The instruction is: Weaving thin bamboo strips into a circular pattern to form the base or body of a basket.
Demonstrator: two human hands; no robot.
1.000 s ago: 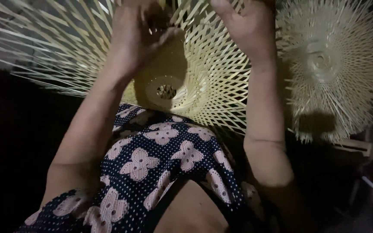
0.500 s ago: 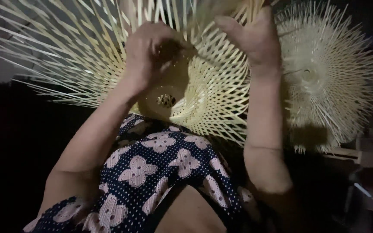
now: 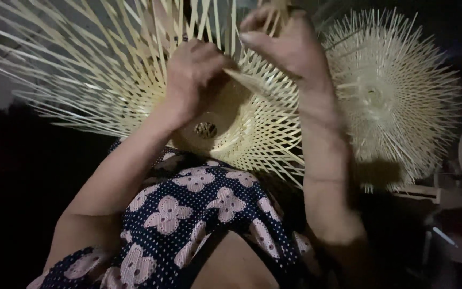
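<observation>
a woven bamboo frame [image 3: 252,134] with long loose strips is held upright on the lap. the left hand [image 3: 191,75] is curled shut on strips near the frame's middle, just above its small centre hole. the right hand [image 3: 287,45] is closed, a strip [image 3: 241,79] pinched in its fingers [image 3: 252,38], just beside the left. a second frame [image 3: 386,96] is seen right of the right hand.
</observation>
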